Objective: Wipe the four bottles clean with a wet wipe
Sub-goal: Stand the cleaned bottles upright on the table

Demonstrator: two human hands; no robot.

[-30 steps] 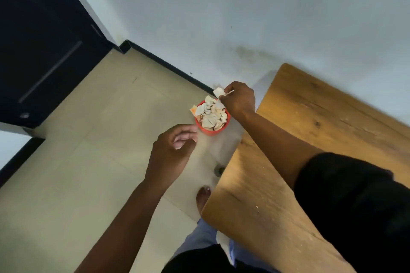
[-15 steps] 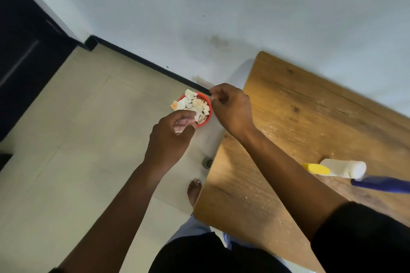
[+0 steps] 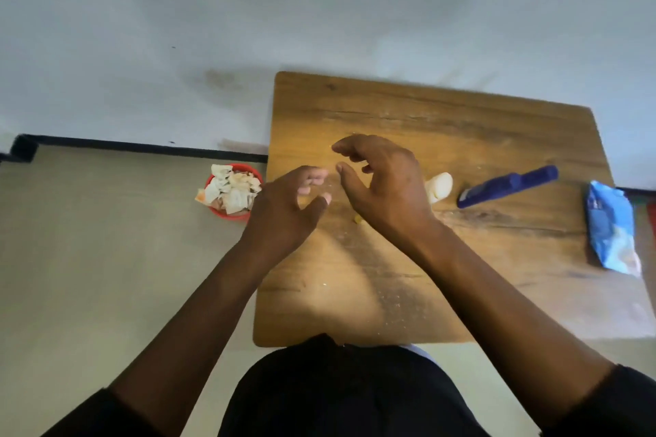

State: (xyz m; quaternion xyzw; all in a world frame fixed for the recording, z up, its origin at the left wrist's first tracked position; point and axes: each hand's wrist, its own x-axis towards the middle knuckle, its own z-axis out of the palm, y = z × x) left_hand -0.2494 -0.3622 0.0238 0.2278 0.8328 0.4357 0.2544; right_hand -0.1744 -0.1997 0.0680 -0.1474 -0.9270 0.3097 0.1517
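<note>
A dark blue bottle lies on its side toward the right of the desk, its long axis running left to right and slightly away, the narrower cap end pointing right and far. Left of it, apart, a white bottle also lies flat, only its rounded end showing past the right hand; which way its cap points cannot be told. A tiny yellow bit shows under that hand's wrist. At the desk's right edge lies a blue wet wipe packet, its long axis running near to far.

The desk is brown wood grain with rounded corners and pale specks, set against a plain white wall. The floor is beige tile with a black skirting strip along the wall. On the floor just left of the desk stands a small red bin, heaped with crumpled used wipes.

Both hands hover over the desk's left part, close together but not touching. The left hand has loosely curved fingers and holds nothing. The right hand's fingers and thumb are spread in a wide curve, empty.
</note>
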